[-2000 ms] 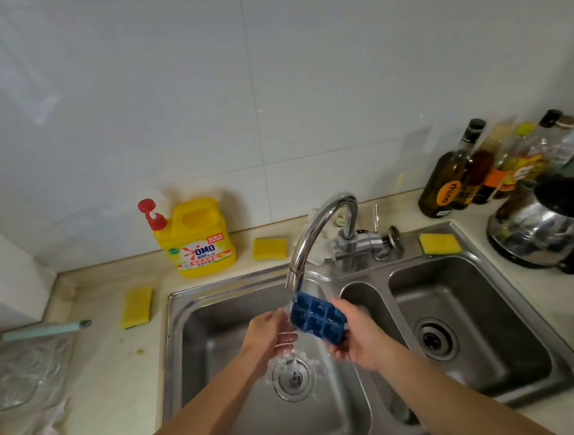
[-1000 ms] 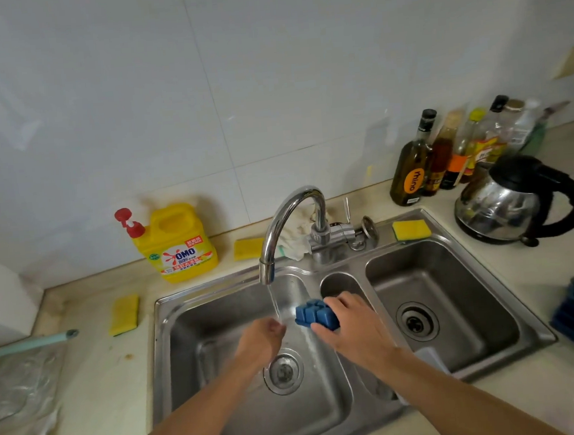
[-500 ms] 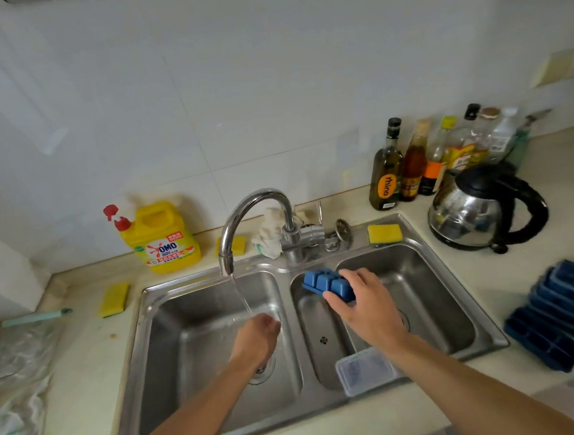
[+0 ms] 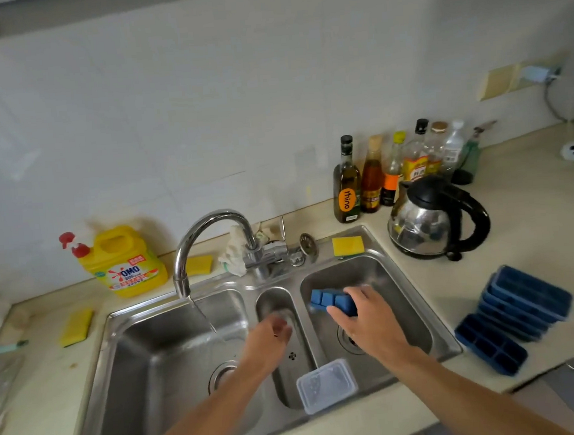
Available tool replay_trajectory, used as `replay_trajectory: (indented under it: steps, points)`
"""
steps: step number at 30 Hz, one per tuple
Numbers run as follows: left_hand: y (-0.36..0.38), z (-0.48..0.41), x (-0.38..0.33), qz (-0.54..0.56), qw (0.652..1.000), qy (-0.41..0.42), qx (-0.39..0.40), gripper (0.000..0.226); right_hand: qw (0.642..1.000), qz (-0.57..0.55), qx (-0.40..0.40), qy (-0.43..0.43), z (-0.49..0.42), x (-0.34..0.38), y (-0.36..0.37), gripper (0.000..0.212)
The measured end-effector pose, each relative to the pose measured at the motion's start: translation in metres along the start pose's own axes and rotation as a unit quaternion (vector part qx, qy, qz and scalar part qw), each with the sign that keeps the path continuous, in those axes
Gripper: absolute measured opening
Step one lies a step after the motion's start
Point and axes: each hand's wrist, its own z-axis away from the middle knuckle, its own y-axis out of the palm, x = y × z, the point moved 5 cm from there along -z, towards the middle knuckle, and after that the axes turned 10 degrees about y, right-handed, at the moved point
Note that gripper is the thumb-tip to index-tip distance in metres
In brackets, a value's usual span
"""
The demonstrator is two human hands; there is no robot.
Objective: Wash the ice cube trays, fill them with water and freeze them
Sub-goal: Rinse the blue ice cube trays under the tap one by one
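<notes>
- Head view: a small blue ice cube tray (image 4: 331, 302) is clamped in the grip of the right hand (image 4: 365, 317) and held above the right basin of the sink (image 4: 436, 339), tilted on its edge.
- The grip of the left hand (image 4: 271, 335) is released and holds nothing; it hangs over the narrow middle basin, just beside the running stream from the faucet (image 4: 211, 237).
- More blue trays (image 4: 522, 305) are stacked on the tabletop to the right of the sink, well apart from the held one.
- For a clean step, the tray is best kept tipped over the basin until it is drained, then laid with the stack; drips on the tabletop are thus avoided.
- Compared with two seconds ago, the tray has been carried from under the faucet across to the right basin, and it is now gripped by one hand instead of two.
</notes>
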Motion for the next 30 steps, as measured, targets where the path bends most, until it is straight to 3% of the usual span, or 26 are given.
replay_trajectory:
  steps: [3, 7, 10, 12, 14, 17, 20, 23, 27, 30]
  points:
    - [0.011, -0.017, 0.004, 0.0, 1.0, 0.0, 0.009, 0.031, 0.999, 0.027, 0.039, 0.013, -0.005, -0.008, 0.006, 0.048]
    - [0.026, -0.042, 0.004, 0.028, 1.0, -0.007, 0.004, 0.031, 1.0, 0.007, 0.01, 0.015, -0.019, -0.018, 0.004, 0.047]
    - [0.04, -0.054, 0.003, 0.024, 1.0, -0.007, 0.017, 0.03, 0.986, 0.1, 0.127, 0.05, -0.028, -0.031, 0.016, 0.038]
    - [0.046, -0.063, 0.002, 0.015, 1.0, -0.005, 0.026, 0.027, 0.983, 0.125, 0.128, 0.034, -0.031, -0.038, 0.02, 0.042]
    - [0.049, -0.072, 0.002, 0.016, 1.0, -0.009, 0.023, 0.026, 0.992, 0.09, 0.084, 0.019, -0.038, -0.043, 0.015, 0.047]
    - [0.055, -0.076, -0.003, 0.009, 0.999, -0.027, 0.032, 0.022, 0.988, 0.067, 0.127, 0.054, -0.044, -0.052, 0.011, 0.036]
    - [0.064, -0.075, -0.014, 0.008, 0.999, -0.032, 0.032, 0.021, 0.995, -0.002, 0.076, 0.068, -0.049, -0.063, -0.004, 0.034]
    - [0.082, -0.065, -0.03, 0.037, 0.998, -0.041, 0.014, 0.024, 0.987, -0.048, 0.131, 0.084, -0.046, -0.083, -0.013, 0.034]
    - [0.112, -0.039, -0.065, 0.085, 0.994, -0.058, -0.031, 0.031, 0.946, -0.188, 0.203, 0.168, -0.034, -0.12, -0.035, 0.041]
    - [0.134, -0.02, -0.093, 0.117, 0.989, -0.057, -0.065, 0.025, 0.862, -0.32, 0.269, 0.288, -0.019, -0.146, -0.05, 0.047]
